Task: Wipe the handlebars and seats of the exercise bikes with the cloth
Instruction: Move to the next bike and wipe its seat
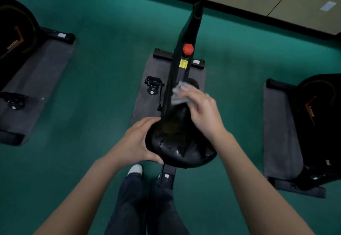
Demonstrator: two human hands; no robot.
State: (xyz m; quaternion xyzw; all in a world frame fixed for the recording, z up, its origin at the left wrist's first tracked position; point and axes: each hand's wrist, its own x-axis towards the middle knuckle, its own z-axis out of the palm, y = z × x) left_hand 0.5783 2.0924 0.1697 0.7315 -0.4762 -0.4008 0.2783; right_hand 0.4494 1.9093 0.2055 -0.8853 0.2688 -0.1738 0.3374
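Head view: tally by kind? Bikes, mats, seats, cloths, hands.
Exercise bikes: 3
Floor mats: 3
Seat: 1 in view
Cloth: 1
Hands: 2
Total: 10

We see a grey cloth, crumpled and blurred, on the narrow nose of the black saddle, gripped by our right hand. The saddle is wide, glossy and creased, its nose pointing away from us along the middle exercise bike. A second bike stands at the left edge and a third bike at the right, both well apart.
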